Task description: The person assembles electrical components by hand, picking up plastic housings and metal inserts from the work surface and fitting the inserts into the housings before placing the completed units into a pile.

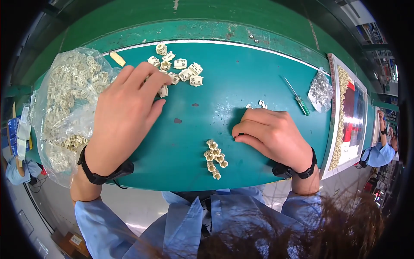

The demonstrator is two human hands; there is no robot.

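cream plastic connectors [179, 69] near the bench's [241, 73] far edge are being gathered by the half-open left hand [123, 114]; the right hand [269, 131] is curled, contents hidden; a firm pinch seems needed next.

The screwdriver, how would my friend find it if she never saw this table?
Start at the green table and look toward its far right side, beyond the right hand. Beside a small clear bag of shiny bits lies the screwdriver. It is the only long thin thing there, with a green handle and a metal shaft.
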